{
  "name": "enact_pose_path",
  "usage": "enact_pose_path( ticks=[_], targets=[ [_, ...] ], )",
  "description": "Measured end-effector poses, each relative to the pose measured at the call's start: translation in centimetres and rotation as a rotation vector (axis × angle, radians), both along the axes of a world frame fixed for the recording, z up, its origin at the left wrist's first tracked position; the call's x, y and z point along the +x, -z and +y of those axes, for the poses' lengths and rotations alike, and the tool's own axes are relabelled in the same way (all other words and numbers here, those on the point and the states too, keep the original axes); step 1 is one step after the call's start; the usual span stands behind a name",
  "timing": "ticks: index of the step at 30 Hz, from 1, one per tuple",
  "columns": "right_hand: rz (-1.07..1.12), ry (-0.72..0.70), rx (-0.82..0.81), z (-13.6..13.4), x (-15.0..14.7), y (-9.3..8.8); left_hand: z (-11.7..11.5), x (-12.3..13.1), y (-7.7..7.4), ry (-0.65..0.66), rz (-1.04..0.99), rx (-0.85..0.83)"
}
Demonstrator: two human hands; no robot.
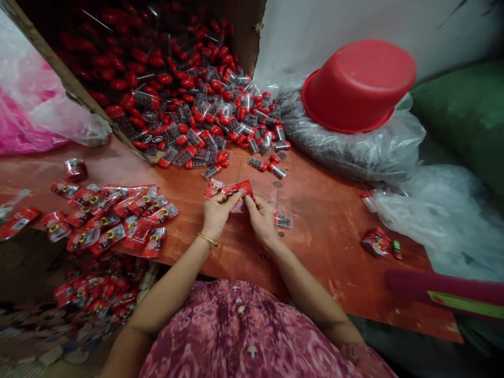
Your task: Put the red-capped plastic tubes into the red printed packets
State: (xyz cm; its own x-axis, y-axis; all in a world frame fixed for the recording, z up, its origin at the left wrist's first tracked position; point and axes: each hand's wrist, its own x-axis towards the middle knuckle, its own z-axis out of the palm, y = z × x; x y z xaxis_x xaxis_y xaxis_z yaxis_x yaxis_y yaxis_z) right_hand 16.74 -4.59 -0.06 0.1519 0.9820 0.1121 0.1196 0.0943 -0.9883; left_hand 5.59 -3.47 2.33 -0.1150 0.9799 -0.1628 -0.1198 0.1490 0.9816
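Over the middle of the table, my left hand and my right hand pinch a red printed packaging card between thumbs and fingers. A bit of clear plastic hangs beneath it; whether that is part of the card I cannot tell. Just right of my right hand lies a clear container with a red cap, dark beads or pellets inside. Beyond my hands, a large heap of the same small containers spills from a cardboard box. Left of my left hand, several red carded packs lie in a loose pile.
A red plastic tub sits upside down on a filled clear bag at the back right. Crumpled plastic and a stack of red cards lie to the right. More packs are below the table's left edge.
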Motion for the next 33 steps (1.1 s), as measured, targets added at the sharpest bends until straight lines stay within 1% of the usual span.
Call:
enact_pose_path(
  ticks=[2, 3, 4, 6, 9, 11, 13, 15, 18, 21, 22, 24, 25, 26, 27, 28, 29, 30, 32, 33],
  targets=[
    [-0.042, 0.032, 0.020, 0.2, 0.4, 0.0, 0.2, -0.1, 0.7, 0.015, 0.053, -0.034],
    [-0.059, 0.049, 0.027, 0.4, 0.7, 0.0, 0.3, -0.2, 1.0, 0.028, 0.111, -0.048],
    [-0.069, 0.073, 0.029, 0.6, 1.1, -0.1, 0.4, -0.3, 1.3, 0.044, 0.198, -0.055],
    [-0.083, 0.125, 0.018, 1.1, 1.8, -0.3, 0.6, -0.6, 1.5, 0.107, 0.467, -0.034],
    [-0.127, 0.144, 0.014, 1.5, 2.5, -0.8, 0.8, -0.5, 0.9, 0.252, 0.933, 0.053],
    [-0.174, 0.148, 0.028, 1.5, 2.6, -1.0, 0.9, -0.2, 0.1, 0.310, 1.146, 0.122],
    [-0.208, 0.187, 0.046, 1.3, 2.6, -1.0, 0.8, 0.1, -0.7, 0.321, 1.274, 0.174],
    [-0.209, 0.223, 0.056, 1.1, 2.5, -0.9, 0.7, 0.3, -1.3, 0.332, 1.356, 0.186],
    [-0.127, 0.211, 0.046, 0.9, 2.4, -0.7, 0.4, 0.0, -1.7, 0.330, 1.425, 0.185],
    [-0.016, 0.171, 0.022, 0.6, 2.2, -0.8, 0.5, -0.4, -1.8, 0.287, 1.444, 0.222],
    [0.002, 0.162, 0.016, 0.4, 2.1, -0.9, 0.7, -0.5, -1.8, 0.302, 1.445, 0.236],
    [0.008, 0.161, 0.012, 0.1, 1.9, -1.0, 1.3, -0.8, -1.6, 0.381, 1.433, 0.272],
    [0.003, 0.165, 0.013, -0.1, 1.9, -1.1, 1.6, -0.9, -1.5, 0.404, 1.410, 0.295],
    [0.000, 0.170, 0.013, -0.3, 1.9, -1.1, 1.9, -1.1, -1.5, 0.395, 1.370, 0.319],
    [0.002, 0.177, 0.014, -0.5, 1.8, -1.1, 2.0, -1.2, -1.4, 0.358, 1.307, 0.344],
    [0.007, 0.183, 0.013, -0.8, 1.8, -1.1, 2.0, -1.3, -1.4, 0.315, 1.211, 0.362],
    [0.018, 0.188, 0.007, -1.0, 1.6, -1.0, 1.8, -1.3, -1.4, 0.284, 1.074, 0.364],
    [0.031, 0.193, -0.002, -1.3, 1.5, -0.9, 1.4, -1.3, -1.4, 0.283, 0.900, 0.345],
    [0.064, 0.188, -0.030, -1.9, 0.9, -0.6, 0.4, -1.0, -1.5, 0.340, 0.533, 0.253],
    [0.077, 0.175, -0.042, -2.2, 0.6, -0.5, -0.2, -0.7, -1.6, 0.355, 0.387, 0.198]
  ],
)
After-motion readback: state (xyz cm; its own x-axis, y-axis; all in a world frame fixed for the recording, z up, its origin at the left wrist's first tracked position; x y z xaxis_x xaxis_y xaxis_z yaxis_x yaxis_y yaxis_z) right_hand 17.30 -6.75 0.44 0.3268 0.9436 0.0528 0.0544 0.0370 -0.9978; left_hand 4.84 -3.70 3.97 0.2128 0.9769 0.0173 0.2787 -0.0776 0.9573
